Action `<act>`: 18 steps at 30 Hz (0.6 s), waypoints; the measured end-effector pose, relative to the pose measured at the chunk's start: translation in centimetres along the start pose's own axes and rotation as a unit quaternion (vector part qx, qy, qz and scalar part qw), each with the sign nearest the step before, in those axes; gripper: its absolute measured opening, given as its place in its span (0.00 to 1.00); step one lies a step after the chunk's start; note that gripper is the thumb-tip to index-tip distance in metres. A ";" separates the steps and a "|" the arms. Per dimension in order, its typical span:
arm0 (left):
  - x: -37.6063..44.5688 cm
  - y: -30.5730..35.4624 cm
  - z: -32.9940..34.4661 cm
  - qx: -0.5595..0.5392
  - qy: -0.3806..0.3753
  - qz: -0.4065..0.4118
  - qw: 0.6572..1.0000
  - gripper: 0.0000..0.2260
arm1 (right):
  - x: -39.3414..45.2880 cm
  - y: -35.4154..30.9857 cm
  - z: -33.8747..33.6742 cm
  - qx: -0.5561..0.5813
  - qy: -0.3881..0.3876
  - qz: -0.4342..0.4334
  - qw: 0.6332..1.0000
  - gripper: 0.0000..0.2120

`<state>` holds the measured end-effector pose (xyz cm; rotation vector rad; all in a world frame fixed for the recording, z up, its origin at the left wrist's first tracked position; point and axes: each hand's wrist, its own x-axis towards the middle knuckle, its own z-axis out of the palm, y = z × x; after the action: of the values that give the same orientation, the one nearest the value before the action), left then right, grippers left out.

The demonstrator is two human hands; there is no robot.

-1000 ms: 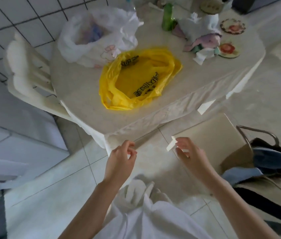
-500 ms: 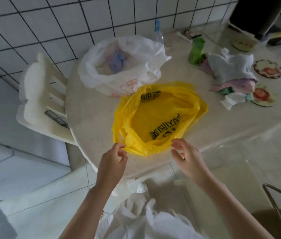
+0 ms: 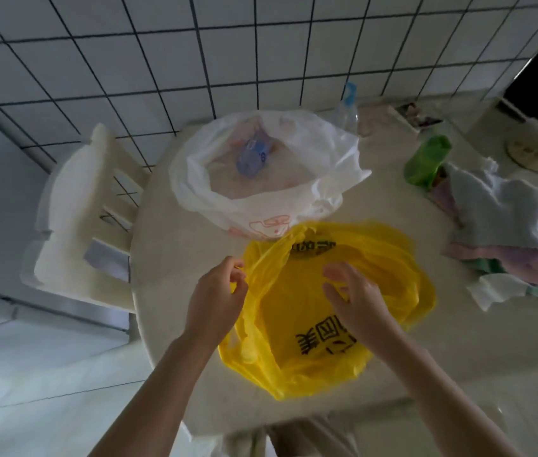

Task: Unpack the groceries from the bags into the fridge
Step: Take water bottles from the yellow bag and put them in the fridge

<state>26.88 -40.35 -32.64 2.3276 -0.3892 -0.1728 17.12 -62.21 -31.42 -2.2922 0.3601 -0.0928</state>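
Observation:
A yellow plastic bag [image 3: 389, 268] with black print lies open on the round table [image 3: 175, 258] in front of me. My left hand [image 3: 219, 291] pinches the bag's left handle and rim. Over the bag's opening my right hand [image 3: 351, 291] hovers, fingers loosely spread and holding nothing. Behind it stands a white plastic bag [image 3: 310, 179], open, with a blue packet [image 3: 252, 156] inside. What is in the yellow bag is hidden.
A white chair [image 3: 76, 206] stands at the table's left, against the tiled wall. A green cup [image 3: 425, 161], a pile of cloths [image 3: 505, 219], coasters and a clear bottle [image 3: 346, 110] crowd the table's right and back.
I have stepped up to the table. Both hands rose from the table's edge to the yellow bag; the left now pinches its handle, the right reaches over its opening.

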 end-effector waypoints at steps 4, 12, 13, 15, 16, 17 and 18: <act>5.3 1.1 0.1 0.028 0.025 -0.013 0.999 0.07 | 6.4 -0.1 -1.7 -0.009 -0.042 -0.044 0.998 0.13; 15.8 2.7 0.5 0.067 0.065 -0.017 0.996 0.06 | 20.0 0.2 -3.2 -0.035 -0.047 -0.111 0.992 0.12; 16.9 2.6 0.7 0.072 0.065 -0.015 0.995 0.06 | 21.6 0.2 -3.0 -0.044 -0.049 -0.121 0.990 0.12; 19.1 2.1 1.3 0.086 0.054 -0.012 0.995 0.08 | 24.5 0.4 -2.3 -0.066 -0.060 -0.137 0.987 0.13; 19.9 1.9 1.6 0.094 0.043 -0.013 0.995 0.09 | 25.7 0.6 -1.9 -0.084 -0.071 -0.138 0.984 0.14; 20.7 1.5 2.0 0.104 0.025 -0.018 0.994 0.10 | 26.8 0.9 -1.4 -0.104 -0.087 -0.134 0.982 0.15; 21.1 1.3 2.2 0.113 -0.002 -0.023 0.993 0.12 | 27.4 1.2 -1.1 -0.127 -0.106 -0.127 0.978 0.17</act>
<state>45.99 -49.66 -33.41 2.5607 -0.3732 -0.1640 42.90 -71.63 -32.85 -2.5613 -0.0367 0.0744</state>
